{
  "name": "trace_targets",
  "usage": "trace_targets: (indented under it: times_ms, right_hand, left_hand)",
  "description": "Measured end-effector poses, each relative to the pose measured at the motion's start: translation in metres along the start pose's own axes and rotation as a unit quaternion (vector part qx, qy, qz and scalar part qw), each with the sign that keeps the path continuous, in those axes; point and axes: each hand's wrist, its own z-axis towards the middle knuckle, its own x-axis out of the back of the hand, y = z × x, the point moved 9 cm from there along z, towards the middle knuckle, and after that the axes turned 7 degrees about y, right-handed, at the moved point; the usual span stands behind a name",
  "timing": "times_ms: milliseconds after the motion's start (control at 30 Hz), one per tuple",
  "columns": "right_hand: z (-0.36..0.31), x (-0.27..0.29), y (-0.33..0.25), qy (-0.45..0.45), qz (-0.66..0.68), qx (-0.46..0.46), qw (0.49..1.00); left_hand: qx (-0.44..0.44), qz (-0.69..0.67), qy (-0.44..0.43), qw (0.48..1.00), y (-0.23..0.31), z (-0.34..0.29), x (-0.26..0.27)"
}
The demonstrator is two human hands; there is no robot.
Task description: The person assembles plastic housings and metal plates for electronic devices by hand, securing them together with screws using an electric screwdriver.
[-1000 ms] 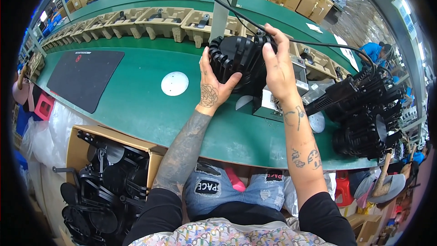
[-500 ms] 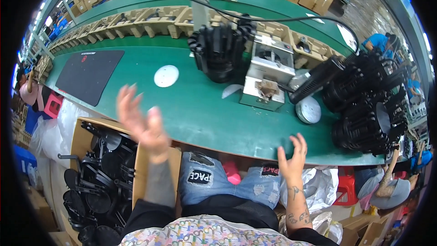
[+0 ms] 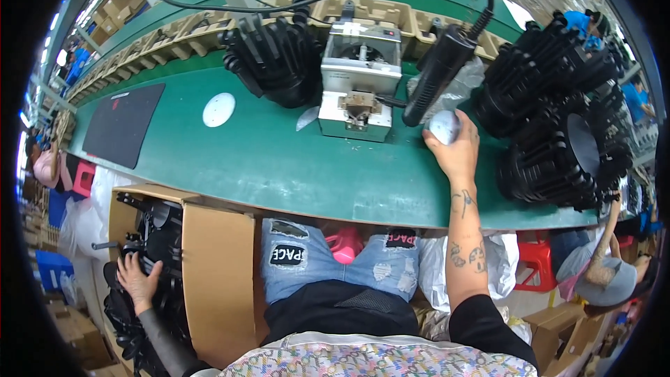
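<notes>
My right hand [image 3: 458,150] is closed around a small stack of round white discs [image 3: 442,127] on the green table, thumb on one side and fingers on the other. Down at the left, my left hand [image 3: 139,281] reaches into an open cardboard box [image 3: 220,276]. Its fingers are spread over black parts [image 3: 162,237] with round plates and arms, and nothing shows gripped in it. A single white disc [image 3: 219,109] lies flat on the table, and a partly see-through disc piece [image 3: 307,119] rests beside a silver box-shaped machine [image 3: 356,115].
A black cylindrical tool [image 3: 440,73] on a cord slants just beyond my right hand. Clusters of black parts stand at the right [image 3: 558,160] and behind the machine's left side [image 3: 276,59]. A dark mat [image 3: 124,126] lies far left. Moulded tan trays [image 3: 202,31] line the back.
My left hand has dropped from above the table edge into the box of black parts. My right hand has moved forward and closed on the disc stack. The view has shifted.
</notes>
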Motion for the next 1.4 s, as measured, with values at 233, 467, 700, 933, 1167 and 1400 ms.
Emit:
trace_targets:
  times_ms: [233, 467, 700, 933, 1167, 1400]
  right_hand:
    - [-0.015, -0.002, 0.015, -0.003, 0.082, -0.015, 0.996]
    - [-0.016, -0.021, 0.027, 0.016, 0.153, 0.022, 0.988]
    - [-0.003, -0.016, 0.060, -0.020, 0.099, -0.005, 0.995]
    - [-0.008, -0.021, 0.038, -0.043, 0.085, 0.006, 0.995]
    - [-0.008, -0.019, 0.043, -0.040, 0.087, 0.006, 0.995]
    - [-0.005, -0.024, 0.056, -0.040, 0.096, -0.003, 0.995]
  left_hand:
    - [0.052, 0.041, -0.241, 0.968, 0.022, 0.018, 0.018]
    - [-0.031, -0.045, -0.410, 0.910, -0.012, 0.024, -0.019]
    - [-0.110, 0.020, -0.326, 0.939, 0.020, 0.023, -0.007]
    - [-0.125, -0.008, -0.332, 0.935, -0.001, 0.030, -0.008]
    - [-0.105, -0.145, -0.179, 0.967, -0.023, 0.031, 0.044]
    - [-0.036, -0.240, -0.014, 0.970, -0.050, 0.025, 0.104]
